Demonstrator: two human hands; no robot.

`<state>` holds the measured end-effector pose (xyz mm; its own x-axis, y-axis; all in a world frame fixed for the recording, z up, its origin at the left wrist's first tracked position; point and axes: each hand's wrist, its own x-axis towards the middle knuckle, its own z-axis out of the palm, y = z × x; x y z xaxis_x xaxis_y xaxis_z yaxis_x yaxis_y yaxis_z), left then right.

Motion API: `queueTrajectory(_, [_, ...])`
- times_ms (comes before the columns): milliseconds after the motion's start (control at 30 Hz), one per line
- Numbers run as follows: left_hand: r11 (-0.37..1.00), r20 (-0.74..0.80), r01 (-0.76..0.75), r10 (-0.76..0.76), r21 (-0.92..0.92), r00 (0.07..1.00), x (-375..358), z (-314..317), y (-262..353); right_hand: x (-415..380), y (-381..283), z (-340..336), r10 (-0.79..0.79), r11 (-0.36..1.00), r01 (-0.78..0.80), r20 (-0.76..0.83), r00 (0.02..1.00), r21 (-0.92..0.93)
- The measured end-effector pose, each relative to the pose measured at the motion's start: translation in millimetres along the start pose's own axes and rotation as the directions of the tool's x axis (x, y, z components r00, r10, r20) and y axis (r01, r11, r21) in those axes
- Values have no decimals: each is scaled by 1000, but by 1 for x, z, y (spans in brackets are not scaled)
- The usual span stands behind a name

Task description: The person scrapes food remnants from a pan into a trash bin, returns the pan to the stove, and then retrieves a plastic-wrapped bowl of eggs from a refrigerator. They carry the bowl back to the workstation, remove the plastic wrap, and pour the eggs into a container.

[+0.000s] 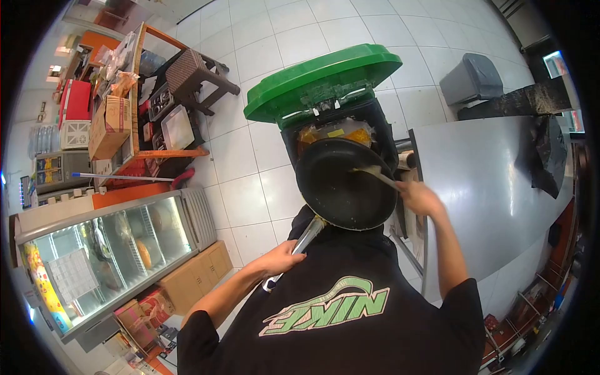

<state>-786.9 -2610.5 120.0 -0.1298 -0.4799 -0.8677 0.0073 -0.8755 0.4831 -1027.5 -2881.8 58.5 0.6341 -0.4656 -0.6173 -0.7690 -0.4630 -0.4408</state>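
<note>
The frying pan (pixel 340 194) covers the near part of the dark bin (pixel 390 137), so most of the bin's mouth is hidden; past the pan's twelve o'clock edge, an orange-yellow mass under clear film (pixel 357 135) shows, its contents hard to make out. The right fist hides the far end of the spatula (pixel 386 179), and whether its flat tip touches the pan's floor I cannot tell. Dark curved borders cut off the corners of the view.

The pan lies between the hands, just over the bin. From its centre, the left hand (pixel 282 256) sits between seven and eight o'clock, closed around the pan handle (pixel 307 236), whose pale end pokes out below the grip. The right hand (pixel 420 199) is just past three o'clock, fingers wrapped around the spatula, which points toward nine o'clock.

The pan is round, black and smooth, with a few pale specks; the spatula is tan and looks wooden. At twelve o'clock the bin's green lid (pixel 312 80) stands open, glossy and plastic-looking. At three o'clock is a brushed-metal tabletop (pixel 478 181), and glossy square tiles (pixel 257 164) cover the floor
</note>
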Motion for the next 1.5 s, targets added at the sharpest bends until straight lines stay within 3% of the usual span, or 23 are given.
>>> queueTrajectory(100, [995, 20, -77, 76, 61, 997, 7, 1, -4, 37, -32, 36, -48, 988, 78, -209, 977, 136])
queueTrajectory(167, [998, 31, 32, -31, -44, 999, 12, 2, 1, 50, -43, 53, -83, 975, 132, -259, 962, 179])
queueTrajectory(233, [997, 25, 67, -67, -22, 997, 2, 0, 12, 52, -60, 61, 3, 945, 166, -515, 857, 281])
queueTrajectory(300, [993, 27, 62, -59, -102, 998, -5, -2, 12, 35, -46, 35, -38, 932, 215, -510, 859, 292])
queueTrajectory(333, [996, 42, 43, -40, -75, 998, -5, -7, 4, 17, -41, 6, 8, 920, 106, -290, 957, 378])
queueTrajectory(367, [995, 78, 35, -28, -89, 997, -7, -12, 6, 2, -27, -21, -85, 940, 126, -138, 987, 317])
queueTrajectory(400, [991, 90, 42, -31, -126, 995, -6, -16, 5, -9, 1, -31, -347, 877, 388, -185, 919, 282])
queueTrajectory(433, [986, 102, 48, -32, -159, 994, -5, -20, 3, -33, -4, -67, -127, 923, 41, 202, 971, 384])
queueTrajectory(500, [983, 103, 57, -40, -173, 994, -5, -29, -1, -48, 17, -86, -182, 952, 96, 284, 942, 291])
queueTrajectory(567, [980, 105, 66, -47, -187, 993, -4, -33, 1, -48, 29, -89, -223, 964, 101, 540, 812, 247])
queueTrajectory(667, [986, 147, 20, 5, -166, 989, -1, -30, 4, -17, 11, -49, -301, 866, -22, 558, 773, 499])
queueTrajectory(767, [982, 136, 70, -47, -174, 990, 3, -17, 12, 14, -29, -13, -345, 763, 4, 401, 849, 647])
queueTrajectory(833, [962, 176, 102, -58, -254, 983, 6, -15, 11, 19, -46, 1, -97, 705, -13, 115, 989, 709])
queueTrajectory(867, [960, 173, 112, -68, -258, 983, 6, -13, 13, 17, -43, -1, -102, 707, -9, 115, 988, 707])
queueTrajectory(933, [955, 162, 118, -75, -272, 984, 6, -11, 17, 6, -32, -15, -311, 769, 322, -116, 943, 552])
queueTrajectory(967, [962, 164, 103, -62, -253, 985, 7, -11, 18, -11, -34, -39, -415, 767, 415, -114, 903, 490])
queueTrajectory(1067, [966, 176, 75, -32, -248, 984, 12, -10, 23, -38, -32, -64, -507, 803, 486, -32, 861, 345])
queueTrajectory(1133, [967, 196, 66, -17, -247, 980, 14, -9, 27, -43, -49, -67, -481, 867, 459, -82, 873, -196])
queueTrajectory(1167, [975, 195, 56, -13, -217, 981, 14, -7, 29, -35, -59, -61, -480, 866, 457, -84, 873, -202])
queueTrajectory(1233, [982, 200, 42, -5, -183, 980, 16, -5, 33, -10, -72, -44, -461, 879, 364, -354, 814, -308])
queueTrajectory(1367, [992, 224, 50, -23, -118, 974, 18, -8, 40, -6, -62, -60, -526, 829, 387, -330, 784, -404])
queueTrajectory(1433, [990, 237, 62, -31, -124, 971, 19, -7, 44, -22, -55, -84, -549, 783, 468, -100, 830, -409])
queueTrajectory(1500, [986, 222, 67, -32, -154, 974, 20, -3, 45, -21, -54, -82, -546, 791, 459, -130, 827, -404])
